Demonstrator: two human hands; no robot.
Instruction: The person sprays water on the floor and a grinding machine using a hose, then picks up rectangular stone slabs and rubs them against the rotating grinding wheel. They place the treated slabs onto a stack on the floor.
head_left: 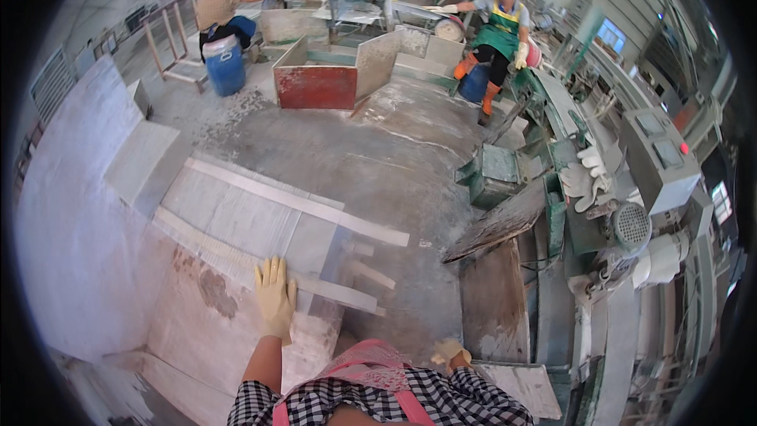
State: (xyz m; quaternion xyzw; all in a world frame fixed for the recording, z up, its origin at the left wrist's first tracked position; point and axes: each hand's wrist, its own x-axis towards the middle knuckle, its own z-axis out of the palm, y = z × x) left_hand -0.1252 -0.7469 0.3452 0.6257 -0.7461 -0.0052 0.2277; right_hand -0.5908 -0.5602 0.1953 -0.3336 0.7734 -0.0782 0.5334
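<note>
Two gloved hands, one laid flat on stacked stone slabs.

From my feed, the left hand (pixel 275 297) lies released, fingers straight, palm down on the top slab (pixel 236 221), arm stretched forward, probably steadying it. Narrow stone strips (pixel 339 292) lie just right of that hand. My right hand (pixel 449 352) hangs low beside the pink apron (pixel 371 367); its grip I cannot tell.

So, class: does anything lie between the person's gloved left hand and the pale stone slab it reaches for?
Nothing visible does. The left hand in a yellow glove already rests flat on the pale stone slab, beside a narrow stone strip. The right hand hangs apart, low.
</note>
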